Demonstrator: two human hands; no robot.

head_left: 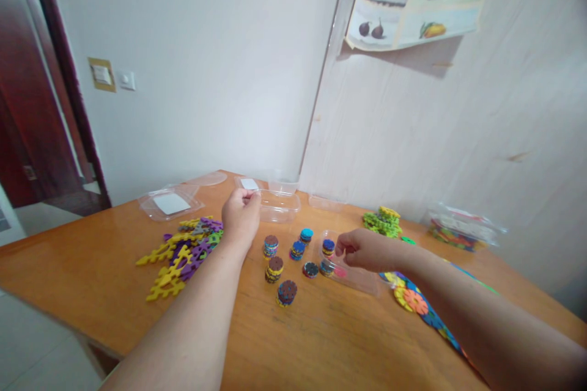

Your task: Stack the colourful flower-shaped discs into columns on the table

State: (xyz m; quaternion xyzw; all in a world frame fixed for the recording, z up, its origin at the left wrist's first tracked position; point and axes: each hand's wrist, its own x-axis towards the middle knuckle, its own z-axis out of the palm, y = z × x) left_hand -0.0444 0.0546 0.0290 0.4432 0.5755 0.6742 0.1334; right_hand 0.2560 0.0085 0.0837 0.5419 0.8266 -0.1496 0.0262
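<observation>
My left hand [241, 214] pinches the near left rim of a clear plastic container [280, 206] at the back of the table. My right hand [360, 249] is curled above a shallow clear plastic tray [358, 283]; whatever its fingers hold, if anything, is hidden. Just left of those fingers rises a stack of blue and yellow discs [328, 247], with another blue stack [326, 267] and a pink disc [340, 271] in or behind the tray's clear wall. Between my arms stand brown-topped stacks [287, 292], blue-topped stacks [297, 250] and a low black-topped stack [310, 269] of notched discs.
Yellow and purple interlocking pieces [183, 256] are heaped left of my left arm. Green pieces [382, 222] and a strip of joined colourful discs [415, 300] lie at right. A filled clear bag [463, 229] rests by the wall. Clear packaging [170, 203] sits back left.
</observation>
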